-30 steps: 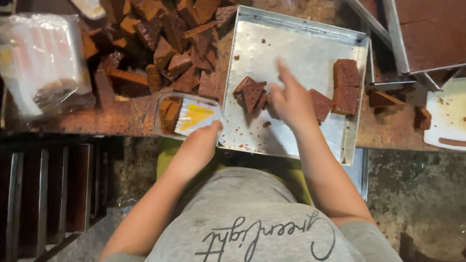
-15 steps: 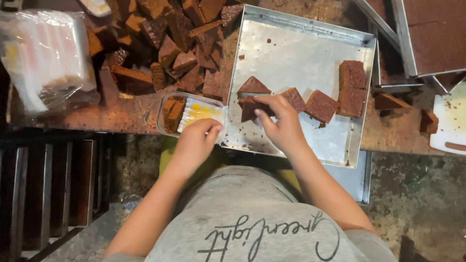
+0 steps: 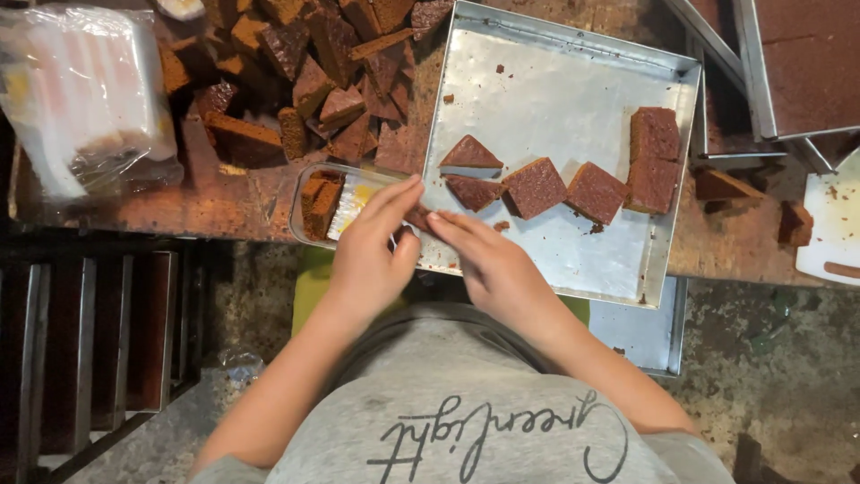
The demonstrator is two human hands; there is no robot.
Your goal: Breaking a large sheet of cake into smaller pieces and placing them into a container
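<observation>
My left hand (image 3: 372, 255) grips the right end of a clear plastic container (image 3: 309, 190) at the table's front edge. One brown cake piece (image 3: 319, 204) stands inside it beside a yellow and white card. My right hand (image 3: 488, 264) pinches a small brown cake piece (image 3: 417, 218) at its fingertips, right next to my left fingers and the container's open end. Behind the hands lies a square metal tray (image 3: 555, 90) with a row of cut cake: two triangles (image 3: 470, 154), two squares (image 3: 535, 186) and a taller block (image 3: 654, 157).
A heap of cake offcuts (image 3: 331, 72) lies at the back left of the table, and a bag of clear plastic containers (image 3: 81, 90) at the far left. A second tray with a cake slab (image 3: 806, 54) is at the back right, a white board (image 3: 833, 233) beside it. Metal racks (image 3: 90, 350) stand below left.
My right hand has drawn back from the row of cake on the tray toward the container with a small piece in its fingers. My left hand has stayed at the container.
</observation>
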